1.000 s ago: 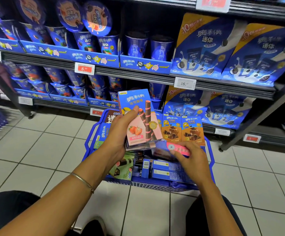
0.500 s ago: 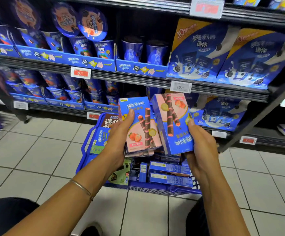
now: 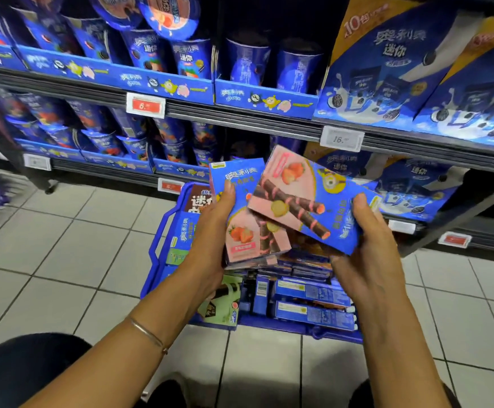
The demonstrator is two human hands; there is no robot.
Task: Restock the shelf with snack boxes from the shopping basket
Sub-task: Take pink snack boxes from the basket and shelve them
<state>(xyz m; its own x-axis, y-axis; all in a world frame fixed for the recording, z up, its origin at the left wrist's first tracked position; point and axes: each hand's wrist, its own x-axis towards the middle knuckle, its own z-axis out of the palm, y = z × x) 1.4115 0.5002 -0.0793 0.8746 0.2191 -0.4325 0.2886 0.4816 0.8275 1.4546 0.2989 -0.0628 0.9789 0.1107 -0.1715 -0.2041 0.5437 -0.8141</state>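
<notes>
My left hand (image 3: pixel 213 228) grips a small stack of blue and pink strawberry wafer-roll boxes (image 3: pixel 247 231), held upright above the basket. My right hand (image 3: pixel 369 240) holds another strawberry snack box (image 3: pixel 296 195), tilted and turned nearly upside down, its corner overlapping the left stack. Below both hands, the blue shopping basket (image 3: pixel 159 245) stands on the floor with several more snack boxes (image 3: pixel 310 310) lying inside. The dark shelf (image 3: pixel 240 111) rises just behind the basket.
The shelf rows hold blue cookie cups (image 3: pixel 248 66) at left and big blue multipack boxes (image 3: pixel 387 78) at right, with price tags (image 3: pixel 145 105) on the rails. Pale floor tiles (image 3: pixel 72 254) lie to the left. My knees show at the bottom edge.
My right hand has lifted a strawberry box out of the basket, then tilted it and brought it against the stack in my left hand. The view has moved closer to the shelf.
</notes>
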